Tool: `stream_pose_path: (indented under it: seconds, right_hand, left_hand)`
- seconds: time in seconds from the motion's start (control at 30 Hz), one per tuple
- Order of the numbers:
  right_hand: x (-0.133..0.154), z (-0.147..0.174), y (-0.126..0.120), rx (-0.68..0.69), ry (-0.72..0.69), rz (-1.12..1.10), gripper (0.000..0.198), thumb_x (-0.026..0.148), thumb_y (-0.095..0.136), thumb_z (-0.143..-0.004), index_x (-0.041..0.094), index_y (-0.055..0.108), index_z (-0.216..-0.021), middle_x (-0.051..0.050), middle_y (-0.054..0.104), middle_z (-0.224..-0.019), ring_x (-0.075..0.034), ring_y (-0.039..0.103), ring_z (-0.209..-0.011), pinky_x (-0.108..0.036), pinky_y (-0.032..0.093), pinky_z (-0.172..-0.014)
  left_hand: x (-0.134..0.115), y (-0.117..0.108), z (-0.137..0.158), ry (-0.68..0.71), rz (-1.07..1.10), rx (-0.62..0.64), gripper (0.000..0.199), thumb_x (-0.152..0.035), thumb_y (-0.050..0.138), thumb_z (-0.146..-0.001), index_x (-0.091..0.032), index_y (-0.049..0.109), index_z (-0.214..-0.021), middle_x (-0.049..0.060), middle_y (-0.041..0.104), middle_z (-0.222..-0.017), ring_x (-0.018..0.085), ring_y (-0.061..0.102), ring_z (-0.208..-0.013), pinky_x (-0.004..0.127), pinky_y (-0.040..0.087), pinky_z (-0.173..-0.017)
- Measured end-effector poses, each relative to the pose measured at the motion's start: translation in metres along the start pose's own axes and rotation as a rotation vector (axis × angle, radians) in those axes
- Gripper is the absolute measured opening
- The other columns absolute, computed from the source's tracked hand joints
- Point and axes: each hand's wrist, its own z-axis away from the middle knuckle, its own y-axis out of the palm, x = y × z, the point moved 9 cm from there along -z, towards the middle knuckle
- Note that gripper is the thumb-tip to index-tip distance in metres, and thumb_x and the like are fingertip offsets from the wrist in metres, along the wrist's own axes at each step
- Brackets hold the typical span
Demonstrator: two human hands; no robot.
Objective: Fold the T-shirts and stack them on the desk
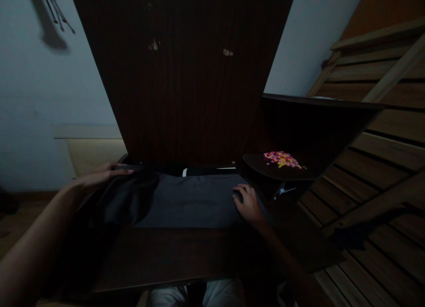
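A dark grey cloth (192, 201), perhaps a garment, lies stretched across the dark wooden desk (172, 254). Its left part is bunched and darker, in folds; the rest is mostly smooth. At the cloth's far left corner rests my left hand (108, 174), its fingers stretched along the edge. My right hand (246, 203) lies on the right end of the cloth with the fingers slightly bent and apart. Behind the cloth's far edge, part of a white-edged object (185, 172) shows; most of it is hidden.
Colourful small pieces (282, 159) are heaped on a rounded shelf (259, 167) at the right. Below that shelf is a small light-coloured object (282, 191). A tall dark wooden panel (199, 86) rises behind the desk. Wooden slats (392, 152) stand along the right side.
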Motion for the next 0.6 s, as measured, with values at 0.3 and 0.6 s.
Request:
stream_pose_path:
  seconds: [0.3, 0.6]
  right_hand:
    - [0.127, -0.004, 0.095, 0.462, -0.031, -0.763, 0.021, 0.039, 0.064, -0.085, 0.026, 0.063, -0.102, -0.004, 0.063, -0.103, -0.021, 0.063, -0.095, -0.039, 0.054, -0.085]
    - [0.123, -0.008, 0.171, 0.564, 0.381, -1.061, 0.045, 0.032, 0.076, -0.073, 0.026, 0.049, -0.108, -0.002, 0.059, -0.104, -0.017, 0.063, -0.087, -0.022, 0.055, -0.051]
  left_hand:
    - [-0.040, 0.095, -0.006, 0.225, -0.089, 0.176, 0.055, -0.060, 0.074, -0.064, -0.023, 0.071, -0.104, 0.006, 0.075, -0.100, 0.028, 0.070, -0.094, 0.039, 0.057, -0.081]
    - [-0.019, 0.161, -0.010, 0.517, -0.290, 0.124, 0.042, -0.057, 0.065, -0.070, -0.021, 0.065, -0.092, 0.009, 0.071, -0.098, 0.025, 0.067, -0.089, 0.038, 0.052, -0.081]
